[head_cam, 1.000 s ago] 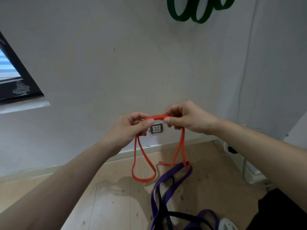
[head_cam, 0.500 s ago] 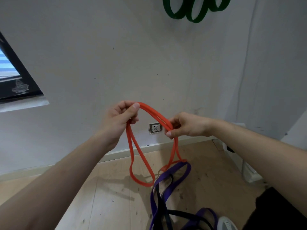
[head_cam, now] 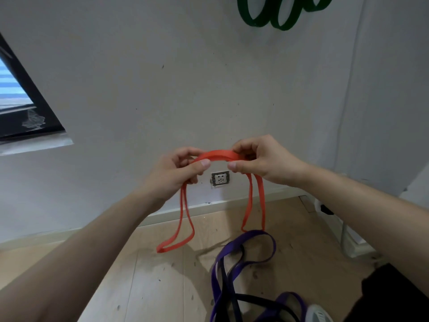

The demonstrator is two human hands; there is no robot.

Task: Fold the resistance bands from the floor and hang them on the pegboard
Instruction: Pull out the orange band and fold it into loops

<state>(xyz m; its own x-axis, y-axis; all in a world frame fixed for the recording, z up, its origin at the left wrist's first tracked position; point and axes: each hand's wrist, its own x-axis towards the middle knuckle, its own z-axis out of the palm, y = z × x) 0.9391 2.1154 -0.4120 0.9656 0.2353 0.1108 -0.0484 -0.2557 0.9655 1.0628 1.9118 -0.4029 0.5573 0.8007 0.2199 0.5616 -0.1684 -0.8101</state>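
An orange resistance band (head_cam: 218, 155) is folded into layered strands and stretched between both hands in front of the white wall. My left hand (head_cam: 178, 170) pinches its left end, and a loop hangs down from there. My right hand (head_cam: 260, 159) pinches the right end, where two strands drop toward the floor. A purple band (head_cam: 253, 254) and a black band (head_cam: 232, 291) lie tangled on the wooden floor below. Folded green bands (head_cam: 278, 15) hang on the wall at the top of the view.
A wall socket (head_cam: 220, 179) sits low on the wall between my hands. A dark window frame (head_cam: 30, 112) is at the left. A white cable and unit (head_cam: 348, 238) stand at the right by the skirting. A shoe toe (head_cam: 318, 313) shows at the bottom.
My left hand has come down and my right hand has risen, so both hands are level. The orange band's top now lies as a flat arch between them, with its loops hanging wider apart.
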